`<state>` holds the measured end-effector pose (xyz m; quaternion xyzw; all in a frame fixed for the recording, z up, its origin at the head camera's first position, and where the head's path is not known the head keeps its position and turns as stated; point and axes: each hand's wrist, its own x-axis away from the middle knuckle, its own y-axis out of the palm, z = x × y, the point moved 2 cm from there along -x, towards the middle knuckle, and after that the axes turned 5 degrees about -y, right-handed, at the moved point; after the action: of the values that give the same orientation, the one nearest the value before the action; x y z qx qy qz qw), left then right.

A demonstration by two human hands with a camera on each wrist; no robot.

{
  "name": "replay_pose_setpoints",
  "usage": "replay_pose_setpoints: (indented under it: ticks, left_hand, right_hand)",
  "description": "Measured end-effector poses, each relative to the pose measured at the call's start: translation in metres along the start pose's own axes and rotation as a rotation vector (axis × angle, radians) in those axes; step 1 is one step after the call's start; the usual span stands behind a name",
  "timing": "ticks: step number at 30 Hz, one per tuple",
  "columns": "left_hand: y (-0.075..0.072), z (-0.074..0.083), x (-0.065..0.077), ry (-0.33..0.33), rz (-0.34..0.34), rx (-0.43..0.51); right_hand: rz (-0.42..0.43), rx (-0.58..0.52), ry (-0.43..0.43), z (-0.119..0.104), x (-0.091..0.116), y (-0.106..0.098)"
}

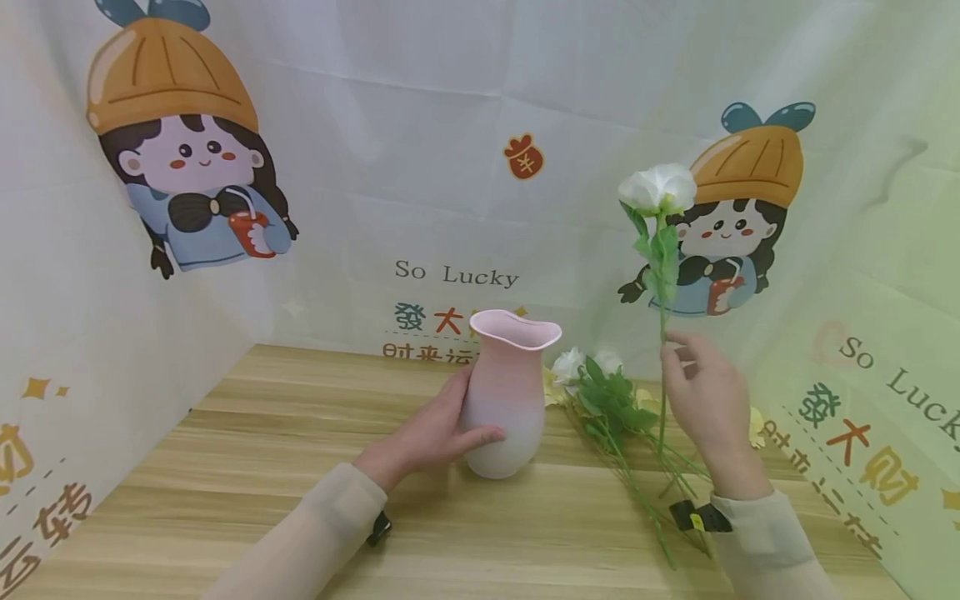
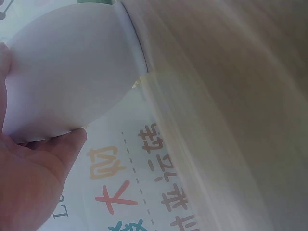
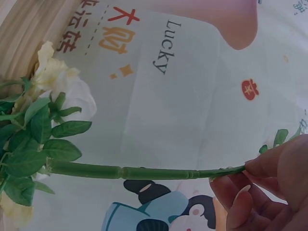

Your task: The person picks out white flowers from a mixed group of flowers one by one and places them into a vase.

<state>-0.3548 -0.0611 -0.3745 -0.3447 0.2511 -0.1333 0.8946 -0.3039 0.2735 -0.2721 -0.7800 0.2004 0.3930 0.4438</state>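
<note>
A pink-and-white vase (image 1: 504,408) with a wavy rim stands on the wooden table in the head view. My left hand (image 1: 441,423) grips its side, thumb across the front and fingers behind. The left wrist view shows the vase's pale lower body (image 2: 67,67) close up against the hand (image 2: 31,180). To the right of the vase, my right hand (image 1: 708,404) pinches the green stem of a white artificial flower (image 1: 658,190), bloom up and stem nearly vertical. In the right wrist view thumb and fingers (image 3: 269,187) close on the stem (image 3: 149,173).
More artificial flowers (image 1: 609,398), white and pale yellow with green leaves, lie on the table (image 1: 300,433) behind and right of the vase, their stems toward the front. A printed cloth (image 1: 375,167) rises behind the table and along both sides.
</note>
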Motion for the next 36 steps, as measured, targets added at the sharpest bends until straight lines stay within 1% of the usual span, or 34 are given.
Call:
replay_pose_setpoints:
  ticks: [4, 11, 19, 27, 36]
  left_hand:
    - [-0.001, 0.000, 0.000, -0.001, 0.000, 0.003]
    - [0.000, 0.001, -0.001, 0.001, -0.006, 0.009]
    - [0.000, 0.000, -0.001, 0.008, -0.002, 0.031]
    - [0.001, 0.001, 0.000, 0.013, -0.006, 0.026]
    - [0.001, 0.001, -0.001, 0.015, 0.007, 0.019]
  right_hand:
    - [0.031, -0.016, -0.019, -0.007, -0.002, -0.003]
    - [0.066, -0.054, -0.063, -0.030, -0.008, -0.006]
    - [0.082, -0.121, -0.056, -0.046, -0.015, -0.001]
    - [0.103, -0.152, -0.044, -0.056, -0.018, 0.001]
    - [0.160, -0.214, -0.067, -0.071, -0.021, -0.002]
